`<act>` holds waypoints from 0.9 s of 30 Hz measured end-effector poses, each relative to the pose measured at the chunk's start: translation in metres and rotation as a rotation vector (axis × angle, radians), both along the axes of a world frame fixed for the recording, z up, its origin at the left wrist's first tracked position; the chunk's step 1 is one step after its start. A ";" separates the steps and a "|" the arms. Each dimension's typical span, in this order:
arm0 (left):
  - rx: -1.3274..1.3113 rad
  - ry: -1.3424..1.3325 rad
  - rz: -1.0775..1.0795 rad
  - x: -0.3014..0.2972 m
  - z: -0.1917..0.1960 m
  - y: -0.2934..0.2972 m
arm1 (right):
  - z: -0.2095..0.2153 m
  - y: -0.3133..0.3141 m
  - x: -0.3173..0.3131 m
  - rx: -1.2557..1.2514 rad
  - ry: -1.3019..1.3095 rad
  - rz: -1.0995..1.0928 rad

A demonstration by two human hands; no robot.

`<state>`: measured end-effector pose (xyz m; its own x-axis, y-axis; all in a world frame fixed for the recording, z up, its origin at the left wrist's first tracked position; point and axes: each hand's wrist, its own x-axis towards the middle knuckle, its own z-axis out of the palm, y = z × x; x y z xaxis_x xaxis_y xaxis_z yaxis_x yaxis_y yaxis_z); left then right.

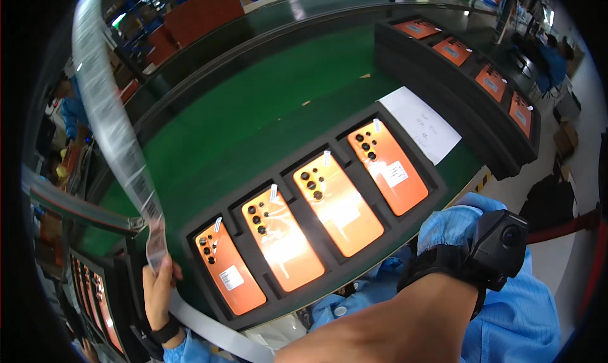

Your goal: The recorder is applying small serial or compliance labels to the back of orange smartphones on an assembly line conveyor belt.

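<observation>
Clear strip [119,135] at far left, pinched in left hand [157,293]. Right hand [386,322] at lower edge, fingers out of frame; grip can't be told. Beside strip: 4 orange phones [342,208] in black tray [313,229], green surface [240,116] beneath.

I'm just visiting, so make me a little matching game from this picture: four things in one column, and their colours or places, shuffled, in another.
Things
1. Phones
2. Sheet of paper
3. Long pale strip
4. Work surface

Colours or places
A. Held in the person's left hand
B. Green, beneath the nearest dark tray
C. Orange, four of them in that tray's slots
D. White, beside that tray, with handwriting

Right pairs: 1-C; 2-D; 3-A; 4-B
</observation>
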<state>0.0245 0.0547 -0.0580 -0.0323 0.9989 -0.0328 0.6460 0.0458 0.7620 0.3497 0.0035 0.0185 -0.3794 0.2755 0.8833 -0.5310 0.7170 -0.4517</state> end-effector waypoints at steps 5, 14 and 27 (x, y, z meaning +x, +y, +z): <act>-0.188 -0.117 0.071 -0.017 -0.030 -0.033 | -0.006 -0.013 0.063 0.043 0.078 -0.564; -0.041 -0.165 0.089 0.017 -0.057 -0.034 | -0.140 0.047 0.237 -0.784 -1.017 -1.064; 0.241 0.030 0.079 0.046 0.010 -0.039 | -0.105 0.007 0.222 -1.513 0.058 -0.374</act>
<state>0.0706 0.0158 -0.0485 -0.1083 0.9721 0.2080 0.6704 -0.0831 0.7373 0.5722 0.0104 -0.0868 -0.0654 0.9569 -0.2830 -0.4743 -0.2793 -0.8349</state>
